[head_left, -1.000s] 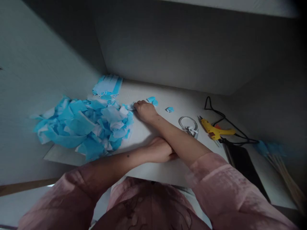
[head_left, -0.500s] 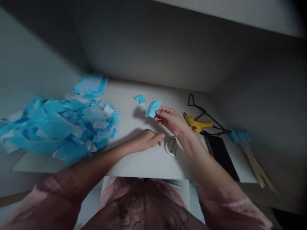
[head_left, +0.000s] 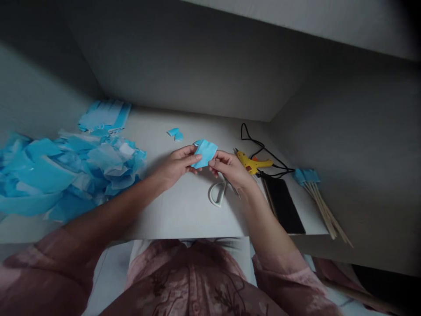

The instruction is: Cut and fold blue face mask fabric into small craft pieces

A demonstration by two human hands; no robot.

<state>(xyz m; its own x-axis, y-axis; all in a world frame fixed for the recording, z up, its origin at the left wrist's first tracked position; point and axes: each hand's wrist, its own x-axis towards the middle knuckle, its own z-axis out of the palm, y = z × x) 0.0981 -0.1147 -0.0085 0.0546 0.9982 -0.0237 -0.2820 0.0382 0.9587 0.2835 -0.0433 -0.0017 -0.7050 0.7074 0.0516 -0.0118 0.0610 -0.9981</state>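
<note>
A light-blue piece of thin, cloth-like sheet (head_left: 205,153) is held up between both hands above the white table. My left hand (head_left: 180,163) pinches its left side, thumb on top. At its lower right edge, the thumb and fingers of my right hand (head_left: 230,166) grip it. Under my right hand lie scissors (head_left: 217,194), with one pale handle loop showing and the rest partly hidden by the hand and wrist. Two small blue scraps (head_left: 175,134) rest on the table just beyond my hands.
A large heap of blue and white pieces (head_left: 66,171) covers the left side, with a flat stack (head_left: 107,115) behind it. To the right are a yellow glue gun (head_left: 252,164) with black cord, a dark phone-like slab (head_left: 283,205), and sticks with blue tops (head_left: 317,197). Walls enclose the table (head_left: 184,219).
My left hand has risen from the table and taken hold of the blue piece, which my right hand alone held before. The whole view has shifted, so things appear further left.
</note>
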